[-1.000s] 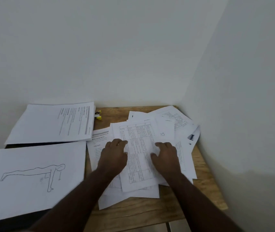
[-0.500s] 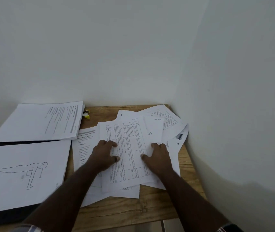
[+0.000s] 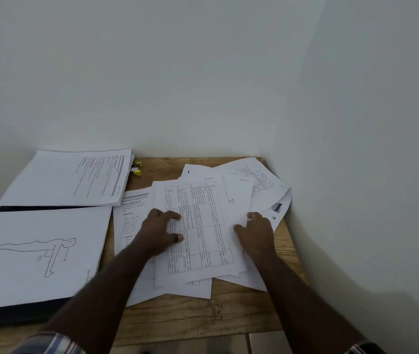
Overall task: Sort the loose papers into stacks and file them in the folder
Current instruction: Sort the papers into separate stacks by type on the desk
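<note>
A printed sheet with a table (image 3: 203,233) lies on top of a loose pile of papers (image 3: 259,182) spread over the wooden table (image 3: 203,318). My left hand (image 3: 159,232) grips this sheet at its left edge, thumb and fingertips curled onto it. My right hand (image 3: 255,232) holds the right edge with curled fingers. At the left lie two sorted stacks: a text stack (image 3: 68,177) at the back and a stack topped by a push-up drawing (image 3: 32,251) nearer me. Both rest on a dark folder (image 3: 24,314).
A small yellow object (image 3: 136,168) sits beside the text stack at the back. White walls close the table at the back and right (image 3: 356,175). Bare wood shows along the front edge.
Both hands were pressed on top of the table sheet; they have now slid outward to its left and right edges and curled round them. The view has shifted slightly.
</note>
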